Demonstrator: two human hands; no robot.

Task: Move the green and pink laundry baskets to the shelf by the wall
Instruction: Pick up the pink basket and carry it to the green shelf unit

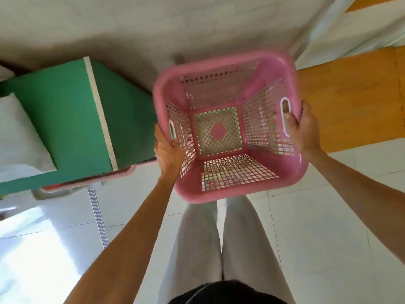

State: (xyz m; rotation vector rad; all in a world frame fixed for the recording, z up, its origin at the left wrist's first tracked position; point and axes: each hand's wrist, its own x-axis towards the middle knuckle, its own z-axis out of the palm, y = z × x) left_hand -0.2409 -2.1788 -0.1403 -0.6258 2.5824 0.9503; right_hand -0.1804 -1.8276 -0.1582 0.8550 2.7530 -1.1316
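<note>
Pink basket: the pink laundry basket (pixel 228 126) is held up in front of the person, above the white tiled floor (pixel 328 227), its open top facing the camera; green shows through its lattice bottom and walls, though what the green belongs to I cannot tell.
Left hand: the left hand (pixel 167 153) grips the basket's left rim by the handle slot, fingers curled over the edge.
Right hand: the right hand (pixel 303 128) grips the right rim, fingers curled through the handle slot.
Left side: a green cabinet (pixel 72 126) with a white edge strip stands just beside the basket.
Right side: orange flooring (pixel 350 102) lies beyond.
Below: the person's pale trousers (pixel 219 249).
</note>
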